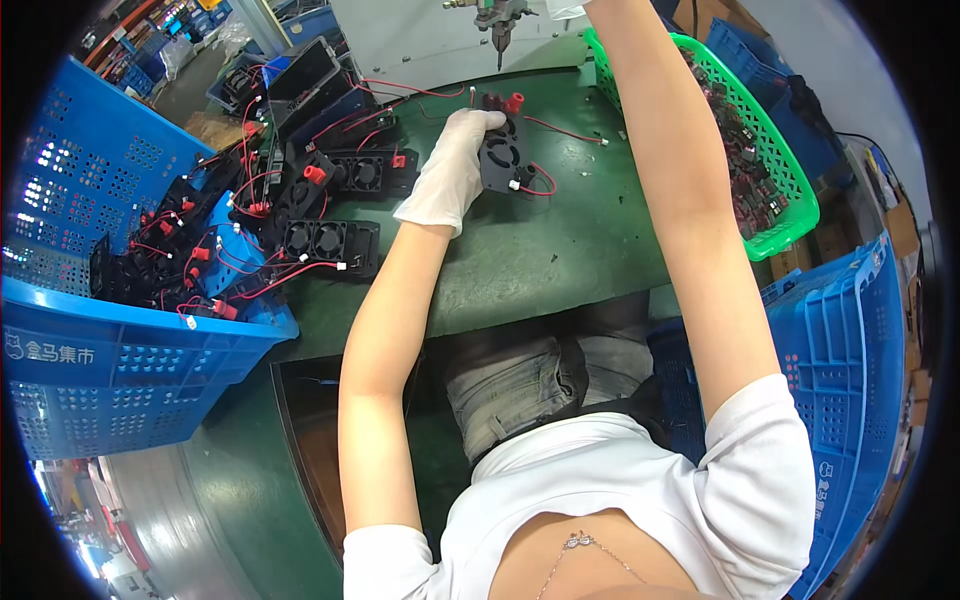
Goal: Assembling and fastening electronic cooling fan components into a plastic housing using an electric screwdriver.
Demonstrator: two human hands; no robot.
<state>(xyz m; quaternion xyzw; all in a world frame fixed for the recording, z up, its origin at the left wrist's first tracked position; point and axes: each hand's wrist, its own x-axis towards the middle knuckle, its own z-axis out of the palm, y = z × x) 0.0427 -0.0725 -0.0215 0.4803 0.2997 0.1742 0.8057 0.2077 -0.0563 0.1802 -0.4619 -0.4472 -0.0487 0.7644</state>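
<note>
My gloved left hand [450, 170]: fingers wrapped round black fan module [503, 152] on green mat [540, 250], red wires trailing beside fingertips. My right hand out of frame, grip unknown; screwdriver [497, 25] hangs beyond fingertips.

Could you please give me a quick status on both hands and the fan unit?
Left hand, gloved, grip on black fan unit on green mat. Right hand out of view, arm raised. Screwdriver overhead.

Your left hand [452, 170] wears a white glove on a black fan module [503, 152] with red wires. The worktop [540, 250] is dark green; upper right sits a bright green basket [790, 190], left a blue perforated crate [110, 350].
</note>
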